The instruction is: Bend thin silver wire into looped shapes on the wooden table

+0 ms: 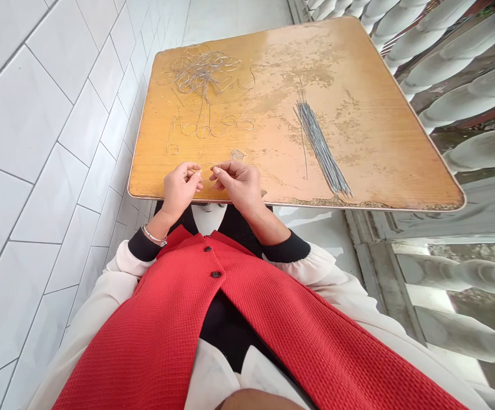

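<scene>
My left hand (pixel 181 187) and my right hand (pixel 235 180) are close together at the near edge of a worn wooden table (pixel 358 142). Both are pinched, fingertips facing, with a thin piece of wire (pixel 206 170) held between them; it is barely visible. A bundle of straight grey wires (pixel 322 148) lies on the table to the right of my right hand. Bent, looped wires (pixel 207 122) lie in a row farther out. Behind them sits a tangled heap of bent wires (pixel 200 68) at the far left.
A white tiled wall (pixel 38 142) runs along the left, right against the table. A white balustrade (pixel 456 62) stands to the right and behind. I wear a red vest (pixel 230 319) over white sleeves, and a bracelet (pixel 152 236) on my left wrist.
</scene>
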`<move>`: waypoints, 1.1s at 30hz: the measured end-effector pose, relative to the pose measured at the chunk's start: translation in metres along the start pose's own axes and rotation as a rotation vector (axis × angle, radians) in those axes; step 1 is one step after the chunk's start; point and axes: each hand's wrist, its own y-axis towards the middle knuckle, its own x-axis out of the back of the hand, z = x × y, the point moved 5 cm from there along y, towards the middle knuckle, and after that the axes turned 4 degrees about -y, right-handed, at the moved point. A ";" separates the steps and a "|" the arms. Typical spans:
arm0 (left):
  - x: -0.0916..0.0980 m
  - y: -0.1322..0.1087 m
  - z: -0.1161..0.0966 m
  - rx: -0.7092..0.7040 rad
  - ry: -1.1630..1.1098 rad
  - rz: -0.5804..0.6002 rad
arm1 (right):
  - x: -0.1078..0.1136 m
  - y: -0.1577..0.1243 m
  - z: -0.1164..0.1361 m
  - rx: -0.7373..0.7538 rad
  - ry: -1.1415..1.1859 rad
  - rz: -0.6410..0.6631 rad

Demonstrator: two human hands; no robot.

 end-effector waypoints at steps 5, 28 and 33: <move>0.000 0.003 0.004 -0.060 0.073 0.017 | -0.002 0.001 0.001 0.077 -0.203 -0.021; 0.004 0.000 -0.001 -0.066 0.075 0.051 | -0.005 -0.009 0.008 0.498 -0.832 -0.142; 0.005 0.002 0.002 -0.046 0.044 0.040 | -0.006 -0.009 0.011 0.492 -0.781 -0.074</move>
